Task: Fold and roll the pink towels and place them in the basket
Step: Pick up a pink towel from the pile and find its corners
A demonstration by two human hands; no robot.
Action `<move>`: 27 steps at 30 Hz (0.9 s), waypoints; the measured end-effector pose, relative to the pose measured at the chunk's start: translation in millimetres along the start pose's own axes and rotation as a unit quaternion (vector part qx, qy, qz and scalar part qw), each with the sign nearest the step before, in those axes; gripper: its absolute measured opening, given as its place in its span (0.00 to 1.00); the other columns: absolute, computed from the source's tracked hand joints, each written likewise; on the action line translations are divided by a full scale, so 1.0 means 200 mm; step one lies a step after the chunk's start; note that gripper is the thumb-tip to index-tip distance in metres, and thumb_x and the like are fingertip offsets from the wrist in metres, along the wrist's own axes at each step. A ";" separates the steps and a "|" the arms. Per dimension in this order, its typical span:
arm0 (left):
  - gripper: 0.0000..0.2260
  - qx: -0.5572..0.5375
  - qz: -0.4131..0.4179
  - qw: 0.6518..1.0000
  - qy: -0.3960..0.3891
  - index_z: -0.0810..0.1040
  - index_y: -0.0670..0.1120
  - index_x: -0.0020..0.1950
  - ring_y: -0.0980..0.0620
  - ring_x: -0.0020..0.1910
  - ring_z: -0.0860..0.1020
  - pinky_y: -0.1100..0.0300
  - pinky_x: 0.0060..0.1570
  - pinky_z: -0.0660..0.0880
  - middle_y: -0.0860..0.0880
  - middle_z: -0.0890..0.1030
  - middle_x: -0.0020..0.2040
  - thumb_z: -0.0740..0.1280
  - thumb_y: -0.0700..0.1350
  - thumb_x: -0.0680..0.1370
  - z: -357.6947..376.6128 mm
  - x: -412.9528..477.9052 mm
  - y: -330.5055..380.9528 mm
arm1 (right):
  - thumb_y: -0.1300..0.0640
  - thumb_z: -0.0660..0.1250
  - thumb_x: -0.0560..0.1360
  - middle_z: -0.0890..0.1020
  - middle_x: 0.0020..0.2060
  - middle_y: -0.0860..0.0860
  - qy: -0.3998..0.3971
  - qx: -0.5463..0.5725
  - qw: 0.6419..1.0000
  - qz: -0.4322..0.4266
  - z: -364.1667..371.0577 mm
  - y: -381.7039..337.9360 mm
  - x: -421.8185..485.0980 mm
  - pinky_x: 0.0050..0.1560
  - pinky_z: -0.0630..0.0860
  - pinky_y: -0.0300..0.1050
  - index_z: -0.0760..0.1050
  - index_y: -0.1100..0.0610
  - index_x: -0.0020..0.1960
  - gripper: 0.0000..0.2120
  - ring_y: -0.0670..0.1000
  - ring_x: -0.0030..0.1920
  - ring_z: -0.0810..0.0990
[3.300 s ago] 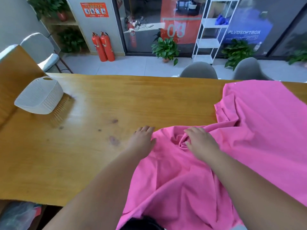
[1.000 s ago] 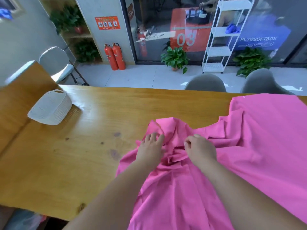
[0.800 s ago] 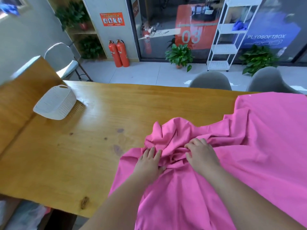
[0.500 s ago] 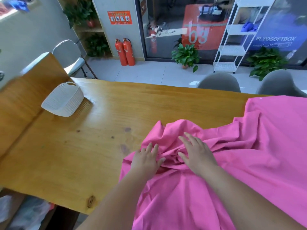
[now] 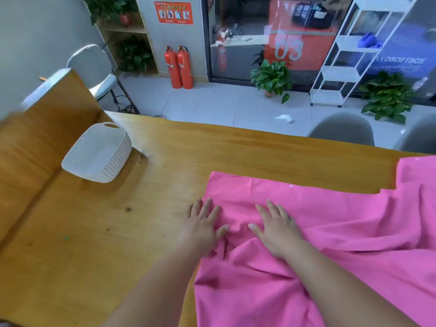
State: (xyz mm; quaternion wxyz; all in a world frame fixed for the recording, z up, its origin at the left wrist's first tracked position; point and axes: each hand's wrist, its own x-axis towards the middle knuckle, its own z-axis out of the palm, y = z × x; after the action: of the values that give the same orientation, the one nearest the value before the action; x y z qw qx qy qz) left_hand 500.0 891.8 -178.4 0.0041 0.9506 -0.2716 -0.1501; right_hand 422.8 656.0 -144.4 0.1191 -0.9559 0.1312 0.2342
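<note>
Pressing flat on pink towel (image 5: 330, 232): left hand (image 5: 203, 228) & right hand (image 5: 276, 228), fingers spread, gripping nothing; basket (image 5: 99, 156) at 10 o'clock.

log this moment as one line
left hand: flat on pink towel edge | right hand: flat on towel | towel: unrolled | basket: empty

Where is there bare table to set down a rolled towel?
Bare table between the white basket and the pink towel, left of the left hand; a strip beyond the towel's far edge. Towel crowds the right half.
</note>
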 end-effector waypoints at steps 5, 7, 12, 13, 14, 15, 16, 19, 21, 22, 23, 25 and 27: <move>0.36 -0.012 0.002 1.000 0.005 0.56 0.58 0.85 0.38 0.85 0.47 0.39 0.82 0.46 0.50 0.51 0.87 0.42 0.73 0.81 -0.07 0.23 -0.31 | 0.30 0.47 0.83 0.41 0.85 0.52 -0.009 0.003 1.000 0.027 -0.01 -0.23 0.25 0.83 0.48 0.59 0.45 0.43 0.86 0.36 0.59 0.85 0.43; 0.36 -0.017 0.005 1.000 0.010 0.52 0.60 0.85 0.39 0.85 0.45 0.40 0.82 0.45 0.52 0.48 0.87 0.41 0.73 0.80 -0.08 0.32 -0.44 | 0.30 0.47 0.83 0.43 0.86 0.51 0.008 -0.003 0.999 0.035 -0.04 -0.32 0.35 0.83 0.51 0.58 0.46 0.42 0.86 0.35 0.59 0.84 0.46; 0.35 -0.012 0.030 0.999 0.041 0.47 0.63 0.86 0.40 0.85 0.41 0.41 0.83 0.42 0.54 0.44 0.87 0.43 0.74 0.80 -0.08 0.52 -0.72 | 0.29 0.46 0.82 0.45 0.86 0.48 0.035 -0.005 0.998 0.048 -0.13 -0.49 0.62 0.81 0.58 0.59 0.49 0.39 0.85 0.34 0.58 0.84 0.49; 0.35 -0.008 0.033 0.999 0.043 0.47 0.63 0.86 0.40 0.85 0.41 0.41 0.83 0.42 0.54 0.44 0.87 0.43 0.74 0.80 -0.09 0.56 -0.78 | 0.28 0.45 0.82 0.46 0.86 0.47 0.036 -0.003 0.998 0.048 -0.15 -0.52 0.68 0.80 0.58 0.59 0.49 0.38 0.85 0.34 0.57 0.84 0.49; 0.36 -0.003 0.034 0.999 0.043 0.46 0.63 0.86 0.40 0.85 0.40 0.40 0.82 0.42 0.54 0.43 0.87 0.43 0.75 0.80 -0.10 0.60 -0.83 | 0.27 0.45 0.81 0.46 0.86 0.46 0.035 -0.002 0.998 0.047 -0.18 -0.54 0.74 0.80 0.59 0.59 0.50 0.37 0.84 0.34 0.57 0.84 0.49; 0.36 0.003 0.035 0.998 0.043 0.45 0.63 0.86 0.41 0.85 0.40 0.40 0.82 0.42 0.54 0.42 0.87 0.43 0.75 0.79 -0.11 0.64 -0.87 | 0.26 0.44 0.81 0.47 0.86 0.46 0.033 -0.002 0.998 0.044 -0.20 -0.57 0.80 0.79 0.60 0.60 0.51 0.37 0.84 0.34 0.57 0.83 0.50; 0.37 0.009 0.035 0.998 0.044 0.45 0.62 0.86 0.41 0.85 0.40 0.41 0.82 0.42 0.54 0.42 0.87 0.42 0.75 0.79 -0.13 0.68 -0.91 | 0.26 0.44 0.80 0.48 0.85 0.46 0.031 -0.002 0.999 0.043 -0.24 -0.59 0.85 0.79 0.61 0.60 0.52 0.37 0.84 0.35 0.58 0.83 0.52; 0.38 0.009 0.028 0.998 0.056 0.46 0.60 0.86 0.42 0.85 0.40 0.41 0.82 0.43 0.55 0.44 0.87 0.40 0.75 0.79 -0.17 0.79 -1.05 | 0.27 0.45 0.81 0.51 0.85 0.50 0.059 -0.018 0.997 0.047 -0.30 -0.68 1.00 0.77 0.63 0.61 0.54 0.38 0.84 0.34 0.60 0.80 0.56; 0.37 -0.013 0.032 0.997 0.066 0.46 0.59 0.87 0.44 0.85 0.39 0.40 0.82 0.45 0.57 0.44 0.87 0.40 0.74 0.80 -0.17 0.82 -1.13 | 0.27 0.46 0.81 0.48 0.85 0.52 0.088 -0.036 0.995 0.036 -0.29 -0.77 1.07 0.79 0.57 0.64 0.50 0.39 0.85 0.35 0.61 0.82 0.51; 0.36 -0.022 0.040 0.996 0.075 0.46 0.59 0.87 0.46 0.85 0.38 0.40 0.82 0.47 0.57 0.44 0.87 0.41 0.74 0.81 -0.16 0.83 -1.17 | 0.27 0.45 0.81 0.44 0.86 0.51 0.093 -0.041 0.995 0.022 -0.26 -0.81 1.10 0.81 0.52 0.65 0.46 0.38 0.85 0.36 0.61 0.84 0.46; 0.36 -0.033 0.048 0.994 0.088 0.47 0.58 0.87 0.47 0.85 0.38 0.41 0.82 0.48 0.57 0.44 0.87 0.43 0.73 0.82 -0.15 0.82 -1.19 | 0.26 0.43 0.80 0.40 0.85 0.51 0.096 -0.042 0.994 0.011 -0.22 -0.84 1.12 0.82 0.47 0.65 0.43 0.38 0.85 0.37 0.60 0.84 0.41; 0.34 -0.068 0.056 0.989 0.118 0.50 0.57 0.87 0.50 0.85 0.40 0.42 0.83 0.50 0.56 0.45 0.87 0.48 0.71 0.84 -0.13 0.81 -1.22 | 0.24 0.40 0.79 0.36 0.85 0.51 0.121 -0.045 0.992 0.006 -0.15 -0.89 1.19 0.82 0.40 0.65 0.39 0.39 0.85 0.39 0.60 0.84 0.34; 0.34 -0.101 0.054 0.984 0.138 0.51 0.55 0.87 0.52 0.85 0.41 0.43 0.83 0.51 0.56 0.45 0.87 0.52 0.69 0.85 -0.13 0.80 -1.23 | 0.23 0.38 0.78 0.35 0.84 0.52 0.152 -0.047 0.987 0.015 -0.14 -0.91 1.27 0.81 0.37 0.65 0.39 0.40 0.85 0.40 0.59 0.83 0.33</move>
State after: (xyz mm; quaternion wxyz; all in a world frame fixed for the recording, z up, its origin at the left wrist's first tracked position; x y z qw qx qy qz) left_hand 764.1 1016.7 -221.0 0.1453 0.9407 -0.3033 -0.0439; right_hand 707.6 769.3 -211.5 0.0494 -0.9828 0.1511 0.0935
